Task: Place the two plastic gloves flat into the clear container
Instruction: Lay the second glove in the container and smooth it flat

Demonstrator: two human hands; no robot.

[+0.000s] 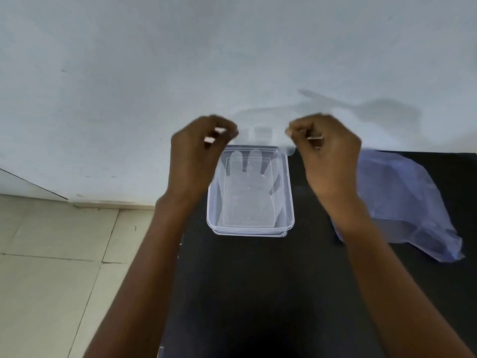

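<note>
A clear rectangular container [290, 202] sits on the black table [258, 280], near its far edge. A thin transparent plastic glove [249, 187] hangs over it, fingers pointing away from me. My left hand [198, 156] pinches the glove's left edge and my right hand [327, 156] pinches its right edge, both held just above the container's far end. The glove's lower part reaches down into the container. I cannot tell whether another glove lies beneath it.
A crumpled bluish plastic bag [402, 202] lies on the table to the right of the container. A pale wall stands just behind the table. Tiled floor [51, 254] shows to the left of the table's edge.
</note>
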